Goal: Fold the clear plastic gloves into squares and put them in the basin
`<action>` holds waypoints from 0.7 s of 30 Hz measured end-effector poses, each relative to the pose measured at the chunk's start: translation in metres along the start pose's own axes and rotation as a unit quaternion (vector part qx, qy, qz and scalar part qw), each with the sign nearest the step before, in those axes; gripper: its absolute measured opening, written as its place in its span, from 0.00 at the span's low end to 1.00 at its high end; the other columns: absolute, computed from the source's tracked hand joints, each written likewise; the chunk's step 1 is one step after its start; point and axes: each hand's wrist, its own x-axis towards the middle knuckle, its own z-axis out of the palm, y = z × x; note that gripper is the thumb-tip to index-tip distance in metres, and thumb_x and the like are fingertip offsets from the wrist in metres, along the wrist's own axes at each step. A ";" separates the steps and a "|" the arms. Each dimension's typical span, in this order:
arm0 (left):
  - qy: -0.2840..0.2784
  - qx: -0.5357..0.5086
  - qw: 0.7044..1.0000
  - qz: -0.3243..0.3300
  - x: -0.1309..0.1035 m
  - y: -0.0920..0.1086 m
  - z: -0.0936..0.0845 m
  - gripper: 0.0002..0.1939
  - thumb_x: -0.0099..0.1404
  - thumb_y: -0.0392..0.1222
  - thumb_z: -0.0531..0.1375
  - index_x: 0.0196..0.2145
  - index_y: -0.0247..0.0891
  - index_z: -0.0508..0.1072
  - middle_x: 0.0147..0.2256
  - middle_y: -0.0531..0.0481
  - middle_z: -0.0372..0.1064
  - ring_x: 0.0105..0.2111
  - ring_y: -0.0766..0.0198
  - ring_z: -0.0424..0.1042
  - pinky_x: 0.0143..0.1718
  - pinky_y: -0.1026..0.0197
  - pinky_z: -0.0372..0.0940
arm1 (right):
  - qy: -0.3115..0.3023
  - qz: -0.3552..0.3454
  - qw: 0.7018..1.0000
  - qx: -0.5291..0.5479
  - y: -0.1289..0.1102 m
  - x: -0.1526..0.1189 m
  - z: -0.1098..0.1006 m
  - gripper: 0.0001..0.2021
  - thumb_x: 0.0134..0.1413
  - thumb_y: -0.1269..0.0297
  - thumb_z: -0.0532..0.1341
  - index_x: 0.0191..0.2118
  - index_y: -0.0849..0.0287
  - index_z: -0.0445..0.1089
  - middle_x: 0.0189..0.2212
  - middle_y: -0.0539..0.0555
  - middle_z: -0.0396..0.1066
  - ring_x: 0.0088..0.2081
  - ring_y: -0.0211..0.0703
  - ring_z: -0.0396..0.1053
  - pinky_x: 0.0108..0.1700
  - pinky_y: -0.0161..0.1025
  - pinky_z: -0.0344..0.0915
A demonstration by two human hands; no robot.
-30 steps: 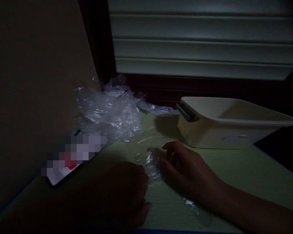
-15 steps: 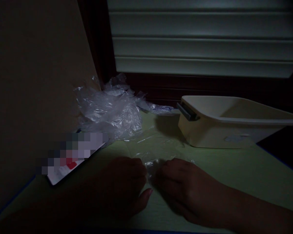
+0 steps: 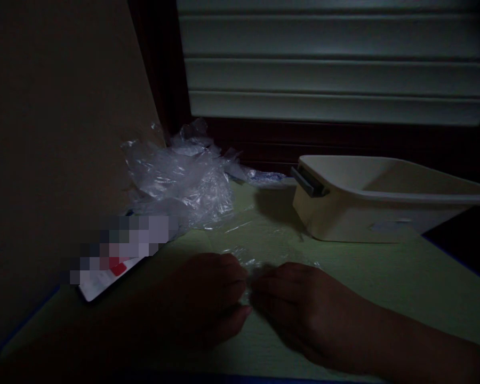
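Note:
A thin clear plastic bag (image 3: 246, 261) lies flat on the green tabletop, its outline hard to follow in the dim light. My left hand (image 3: 216, 298) is closed at its near edge, with the fingers curled and the thumb stretched toward the right. Close beside it, my right hand (image 3: 292, 298) has its fingers bent down and pinched on the same plastic. Only a narrow gap separates the fingertips of both hands. The fingers' undersides are hidden.
Crumpled clear plastic bags (image 3: 184, 181) form a heap at the back left. A cream plastic bin (image 3: 344, 218) with a grey handle stands at the back right. At left lies a partly blurred white box with a red mark (image 3: 100, 280). A shutter (image 3: 324, 74) rises behind the table (image 3: 384, 277).
My left hand has shifted slightly right, closer to my right hand, and its thumb has moved up toward the fingers. My right hand has hardly moved.

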 end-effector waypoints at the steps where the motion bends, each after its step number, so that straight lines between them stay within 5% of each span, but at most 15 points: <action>1: 0.001 -0.010 1.000 -0.002 0.001 -0.002 0.001 0.10 0.64 0.42 0.51 0.31 0.36 0.68 0.31 0.49 0.67 0.34 0.61 0.65 0.39 0.59 0.64 | 0.004 -0.002 1.000 -0.004 0.000 0.000 0.000 0.09 0.55 0.75 0.51 0.36 0.63 0.69 0.32 0.56 0.69 0.32 0.43 0.63 0.34 0.40 0.60; 9: 0.029 0.006 0.997 -0.070 0.004 -0.005 -0.001 0.11 0.66 0.37 0.50 0.31 0.32 0.70 0.32 0.46 0.66 0.36 0.58 0.66 0.42 0.53 0.62 | -0.005 0.007 0.999 0.043 0.001 0.001 -0.004 0.12 0.55 0.74 0.51 0.40 0.66 0.69 0.33 0.58 0.70 0.33 0.43 0.64 0.37 0.39 0.62; 21: 0.091 0.032 0.994 -0.057 0.002 -0.007 0.004 0.06 0.61 0.32 0.53 0.33 0.31 0.69 0.35 0.44 0.67 0.37 0.56 0.67 0.41 0.53 0.63 | 0.014 0.021 0.994 0.102 -0.002 0.001 -0.007 0.15 0.57 0.75 0.48 0.47 0.66 0.66 0.38 0.62 0.69 0.38 0.44 0.67 0.40 0.39 0.66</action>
